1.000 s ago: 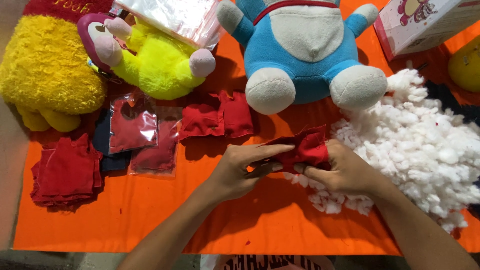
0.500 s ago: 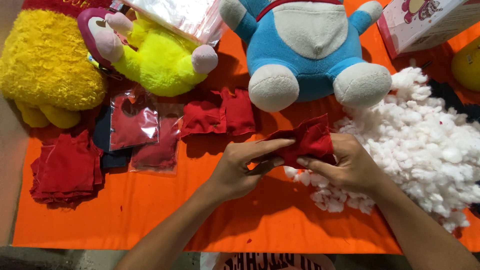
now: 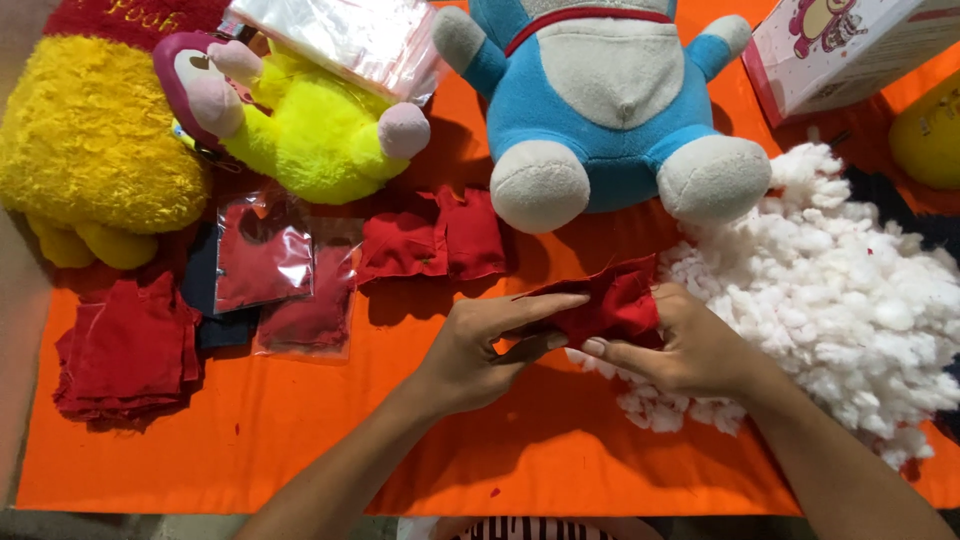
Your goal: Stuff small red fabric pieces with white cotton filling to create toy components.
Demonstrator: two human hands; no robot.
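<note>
Both my hands hold one small red fabric pouch (image 3: 612, 303) just above the orange tablecloth (image 3: 300, 440). My left hand (image 3: 485, 345) pinches its left end, with the index finger stretched along its edge. My right hand (image 3: 690, 350) wraps the right end from below, thumb on the underside. The pouch sits at the near left rim of a big pile of white stuffing (image 3: 850, 310), which my right hand rests against.
A blue and white plush toy (image 3: 610, 100) sits just behind the pouch. Further left lie a yellow-green plush (image 3: 300, 120) and a large yellow plush (image 3: 90, 150). Red fabric pieces (image 3: 430, 240), bagged red pieces (image 3: 265, 265) and a red stack (image 3: 125, 345) lie left. A pink box (image 3: 840, 45) stands far right.
The pouch and both hands have shifted slightly up and towards the stuffing pile. My left index finger now lies further along the pouch's edge.
</note>
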